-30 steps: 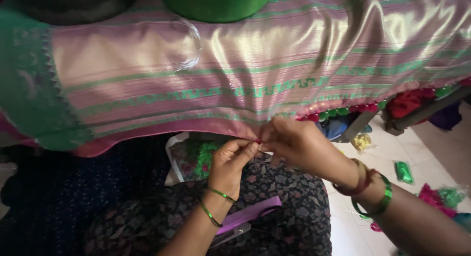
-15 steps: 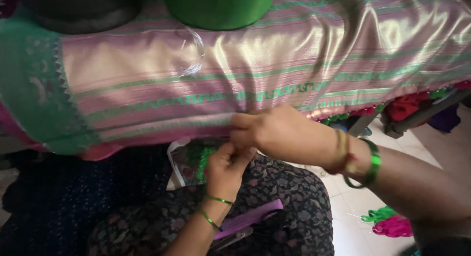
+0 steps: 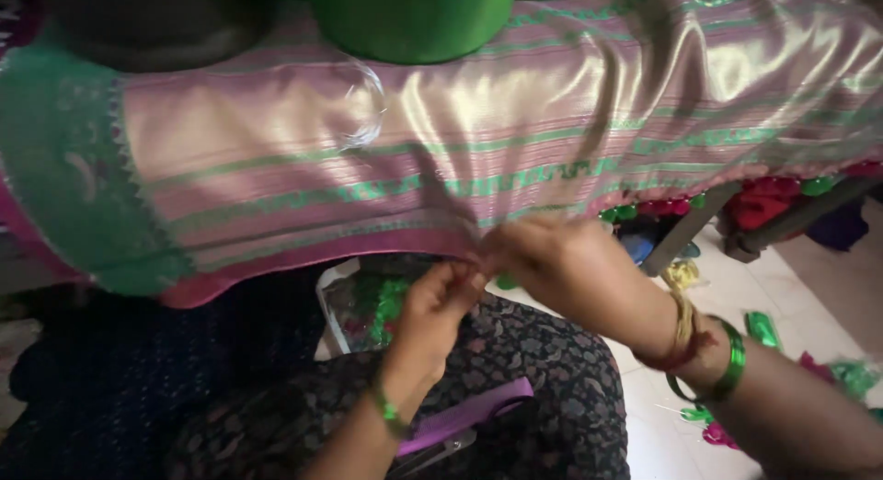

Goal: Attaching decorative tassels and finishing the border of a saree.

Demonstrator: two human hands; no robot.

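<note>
Pinched together at the lower hem of the silk cloth (image 3: 478,149), both hands work the same spot: the left hand (image 3: 440,301) comes up from six o'clock with its fingertips closed on the hem's pink edge, and the right hand (image 3: 561,268) comes in from four o'clock, its fingers curled shut on the edge just beside the left, the two hands touching or nearly so. What fine thing, if any, sits between the fingertips is too small to tell. That cloth, pink and gold with green stripes and a green patterned end at nine o'clock, drapes across the whole upper half of the view, its hem running from eight o'clock towards three. Along the hem to the right, at about two o'clock from the hands, hangs a row of red and green tassels (image 3: 658,207). A green bangle (image 3: 733,359) and a yellowish thread band ring the right wrist; a thin green bangle rings the left. Below the hands, at six o'clock, a purple-handled tool (image 3: 469,420) lies on the person's dark patterned lap. A clear bag of green bits (image 3: 368,305) sits at nine o'clock from the left hand. At twelve o'clock a round green container (image 3: 414,20) stands on the cloth, with a dark round one beside it at eleven. Green and pink scraps lie on the pale floor at four o'clock.
</note>
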